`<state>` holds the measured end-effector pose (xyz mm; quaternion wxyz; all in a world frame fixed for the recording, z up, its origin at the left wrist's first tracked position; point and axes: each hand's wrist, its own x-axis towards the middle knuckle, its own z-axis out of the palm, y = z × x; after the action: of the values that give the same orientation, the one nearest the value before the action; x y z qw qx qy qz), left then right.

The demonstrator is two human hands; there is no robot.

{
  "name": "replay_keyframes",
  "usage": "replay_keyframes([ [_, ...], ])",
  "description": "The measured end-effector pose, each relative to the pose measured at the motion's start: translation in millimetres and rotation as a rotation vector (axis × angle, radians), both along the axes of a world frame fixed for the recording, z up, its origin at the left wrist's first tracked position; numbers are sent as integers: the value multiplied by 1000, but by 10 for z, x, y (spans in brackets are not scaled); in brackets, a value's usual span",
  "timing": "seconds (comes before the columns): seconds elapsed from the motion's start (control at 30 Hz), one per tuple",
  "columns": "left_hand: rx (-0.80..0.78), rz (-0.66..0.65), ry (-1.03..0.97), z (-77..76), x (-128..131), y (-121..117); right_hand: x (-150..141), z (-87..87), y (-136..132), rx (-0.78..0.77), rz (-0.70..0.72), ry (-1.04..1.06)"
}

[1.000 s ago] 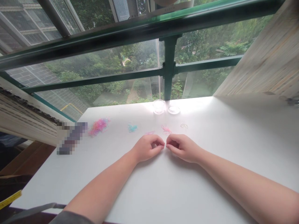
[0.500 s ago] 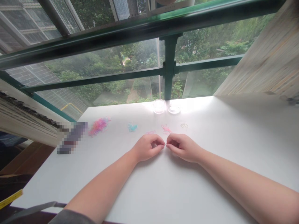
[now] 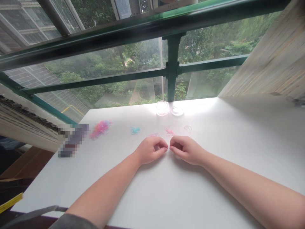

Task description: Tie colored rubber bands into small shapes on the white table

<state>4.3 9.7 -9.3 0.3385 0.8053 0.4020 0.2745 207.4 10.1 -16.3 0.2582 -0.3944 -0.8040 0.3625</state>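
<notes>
My left hand (image 3: 152, 150) and my right hand (image 3: 187, 150) meet almost fingertip to fingertip over the middle of the white table (image 3: 147, 194). Thumb and forefinger are pinched together on each. Whatever sits between the fingertips is too small to name; only a pale speck shows there. Just beyond the hands lie a small heap of pink bands (image 3: 170, 131) and a fainter pinkish one (image 3: 153, 135), partly behind my left hand. Farther left is a little turquoise heap of bands (image 3: 135, 130). A few pale yellowish bands (image 3: 188, 128) lie beyond my right hand.
A large mixed heap of pink, purple and orange bands (image 3: 101, 129) lies at the left, beside a pixelated dark object (image 3: 75, 140). A clear round container (image 3: 162, 108) and a clear lid (image 3: 177, 111) stand by the window's green frame (image 3: 172, 70).
</notes>
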Motion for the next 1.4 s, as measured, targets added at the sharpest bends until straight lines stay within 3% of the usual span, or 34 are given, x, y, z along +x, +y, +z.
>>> replay_keyframes([
  [1.4, 20, -9, -6, -4, 3, -5, -2, 17, -8, 2, -4, -55],
])
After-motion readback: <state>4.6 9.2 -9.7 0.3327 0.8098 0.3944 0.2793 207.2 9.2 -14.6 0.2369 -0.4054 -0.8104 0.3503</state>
